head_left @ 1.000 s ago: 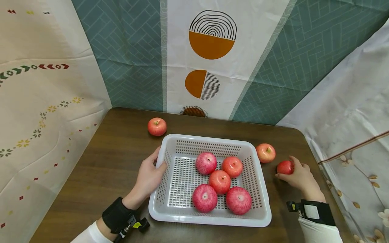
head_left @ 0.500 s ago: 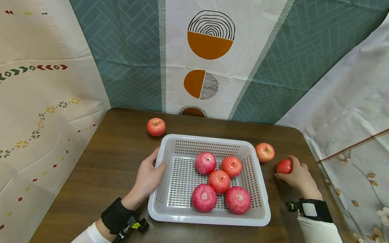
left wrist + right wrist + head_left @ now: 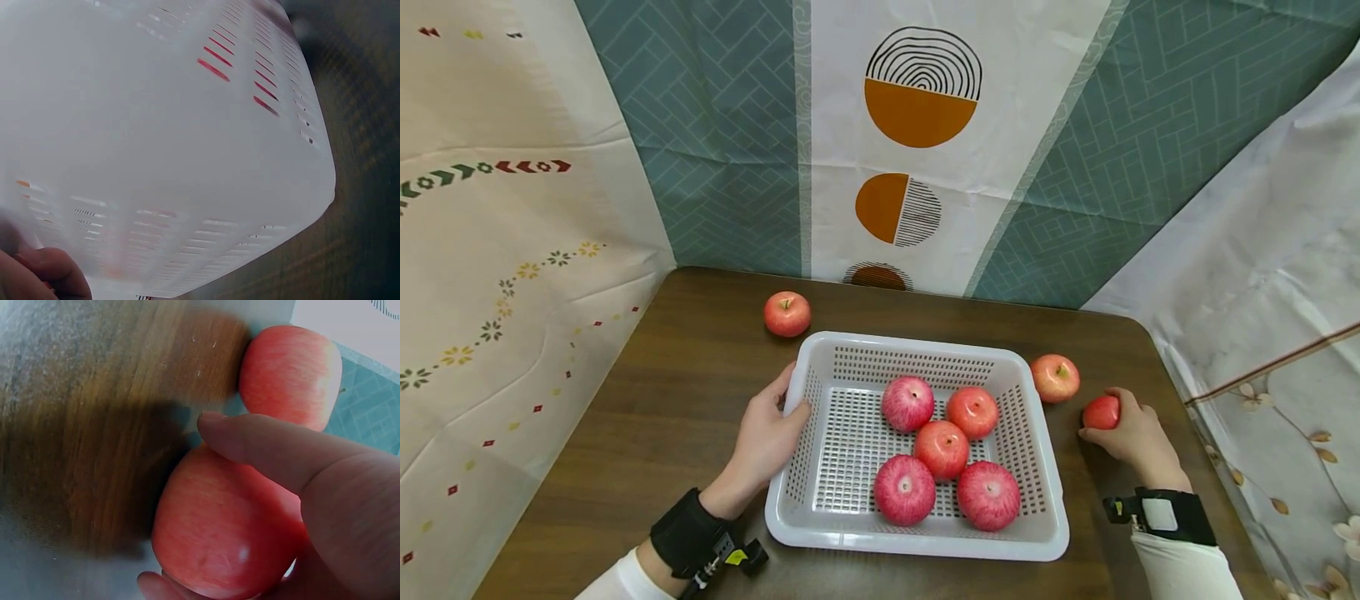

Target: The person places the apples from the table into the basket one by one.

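A white perforated plastic basket stands mid-table with several apples in it, some striped dark pink like the front-left apple, others plain red like the middle apple. My left hand grips the basket's left rim, thumb inside. In the left wrist view the basket wall fills most of the picture, with fingertips at the lower left. To the right of the basket my right hand holds a red apple on the table. The right wrist view shows thumb and fingers around this apple.
Another apple sits against the basket's right side, just behind the held one. One more apple is at the back left of the dark wooden table. Patterned cloths hang around the table's back and sides.
Almost nothing differs; both hands keep their places, and the right wrist has shifted very slightly to the left.
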Action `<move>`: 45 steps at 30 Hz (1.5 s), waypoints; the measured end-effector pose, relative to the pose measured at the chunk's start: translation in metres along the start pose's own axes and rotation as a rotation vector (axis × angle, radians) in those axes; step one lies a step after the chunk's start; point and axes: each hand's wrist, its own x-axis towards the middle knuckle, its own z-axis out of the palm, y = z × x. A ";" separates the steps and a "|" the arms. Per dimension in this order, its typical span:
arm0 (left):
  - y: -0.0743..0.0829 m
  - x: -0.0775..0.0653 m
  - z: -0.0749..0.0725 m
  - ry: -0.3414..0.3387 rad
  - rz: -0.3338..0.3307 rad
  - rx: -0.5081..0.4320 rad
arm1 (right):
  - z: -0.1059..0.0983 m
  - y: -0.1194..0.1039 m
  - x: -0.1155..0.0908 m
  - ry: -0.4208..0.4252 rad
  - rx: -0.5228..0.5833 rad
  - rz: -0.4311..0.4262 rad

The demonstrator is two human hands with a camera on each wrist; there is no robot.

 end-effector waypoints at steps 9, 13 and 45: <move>0.000 0.000 -0.002 -0.008 0.001 -0.011 | -0.001 -0.003 -0.001 0.018 -0.006 0.000; 0.000 0.000 -0.002 -0.007 0.004 -0.021 | 0.000 -0.002 0.000 0.027 -0.007 -0.006; -0.003 -0.001 -0.002 -0.018 -0.002 -0.046 | -0.038 -0.009 -0.006 0.159 0.108 -0.059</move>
